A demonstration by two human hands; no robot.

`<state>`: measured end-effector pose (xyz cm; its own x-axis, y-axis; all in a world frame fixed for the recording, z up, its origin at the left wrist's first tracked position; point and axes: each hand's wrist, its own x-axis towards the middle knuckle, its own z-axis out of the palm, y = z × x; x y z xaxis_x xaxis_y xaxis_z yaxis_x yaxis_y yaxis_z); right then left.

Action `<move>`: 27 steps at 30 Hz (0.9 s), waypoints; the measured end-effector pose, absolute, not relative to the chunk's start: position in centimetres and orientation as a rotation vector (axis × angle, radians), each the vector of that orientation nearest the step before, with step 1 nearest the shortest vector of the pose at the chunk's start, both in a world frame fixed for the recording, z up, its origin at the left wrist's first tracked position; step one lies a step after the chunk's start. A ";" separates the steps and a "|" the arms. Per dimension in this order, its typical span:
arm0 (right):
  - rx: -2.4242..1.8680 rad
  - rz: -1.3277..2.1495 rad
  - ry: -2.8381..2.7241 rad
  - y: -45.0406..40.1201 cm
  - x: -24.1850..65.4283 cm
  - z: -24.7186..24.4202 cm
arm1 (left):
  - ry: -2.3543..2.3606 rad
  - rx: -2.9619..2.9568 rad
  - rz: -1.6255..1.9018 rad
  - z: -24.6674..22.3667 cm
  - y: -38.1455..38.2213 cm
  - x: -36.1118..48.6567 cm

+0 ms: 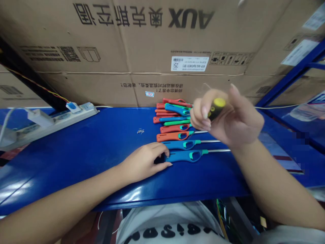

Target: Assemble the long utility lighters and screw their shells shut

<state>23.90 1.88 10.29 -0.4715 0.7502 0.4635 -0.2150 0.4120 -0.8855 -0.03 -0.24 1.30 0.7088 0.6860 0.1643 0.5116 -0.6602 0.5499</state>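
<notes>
My right hand (225, 118) is raised over the right side of the lighters, its fingers wrapped round a screwdriver (216, 107) with a black and yellow handle. The screwdriver's shaft is mostly hidden or blurred. My left hand (144, 162) rests on the blue table, thumb and fingers closed about the butt end of the nearest blue lighter (180, 156). That long-necked lighter has a green trigger and a metal tube pointing right. Just behind it lie another blue lighter (177, 145) and an orange lighter (170, 136), roughly parallel.
More red, blue and green lighters (171, 113) are heaped behind. Small screws (140, 131) lie in a little pile on the blue table (106, 145). A power strip (61, 118) with plugs sits at left. A large cardboard box (142, 57) stands along the back.
</notes>
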 end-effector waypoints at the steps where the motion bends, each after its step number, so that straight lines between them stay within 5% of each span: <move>1: -0.540 1.185 -1.852 2.3 24.9 10.6 | 0.928 2.453 0.484 1.5 -0.3 0.0; 8: -1.352 0.987 -2.992 3.4 28.1 7.9 | 0.955 2.515 0.411 2.6 -0.5 0.2; 27: -1.267 1.140 -2.196 4.2 26.2 3.6 | 0.792 3.084 -0.028 3.7 0.5 1.5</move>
<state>26.21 4.20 3.57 -0.5332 0.8420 -0.0820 0.5515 0.2724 -0.7885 1.55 0.48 3.69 0.8761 0.4822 -0.0062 0.4814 -0.8753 -0.0459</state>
